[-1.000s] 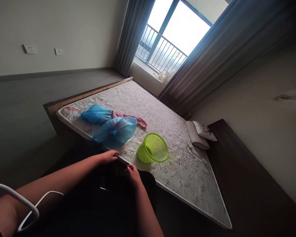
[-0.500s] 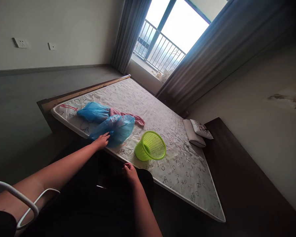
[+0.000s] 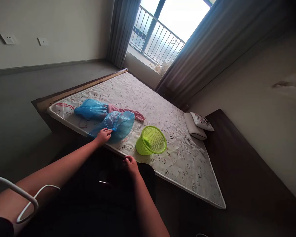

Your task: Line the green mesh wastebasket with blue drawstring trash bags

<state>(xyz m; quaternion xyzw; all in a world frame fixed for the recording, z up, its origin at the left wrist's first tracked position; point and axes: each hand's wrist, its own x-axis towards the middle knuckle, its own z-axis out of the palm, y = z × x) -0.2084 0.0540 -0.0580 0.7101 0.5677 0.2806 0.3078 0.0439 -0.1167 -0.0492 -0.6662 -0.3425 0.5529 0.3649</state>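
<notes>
A thin blue plastic bag [image 3: 124, 123] lies crumpled near the mattress's front edge. My left hand [image 3: 104, 135] is closed on its near side, beside a bunched, knot-like part. More blue plastic [image 3: 91, 109] bulges just behind to the left; I cannot tell whether it is the same bag. Between and beyond them stretches a pink cloth [image 3: 128, 112]. My right hand [image 3: 132, 165] hovers by the mattress edge with curled fingers and nothing visible in them. Nearest to it, a lime-green mesh basket [image 3: 144, 144] stands on the mattress, its mouth tipped toward the right.
A letter-patterned mattress [image 3: 180, 177] rests on a dark wooden bed frame [image 3: 61, 93]. Red string [image 3: 65, 105] lies at its left corner. Two pillows [image 3: 194, 126] sit by the dark headboard [image 3: 227, 141]. A white cable [image 3: 14, 187] loops by my left forearm. Curtains [image 3: 187, 59] flank the window.
My left hand has shifted slightly right and up, its fingers closing on the bag, whose plastic is now bunched to a point. The right hand keeps its curled pose. The camera view has shifted slightly.
</notes>
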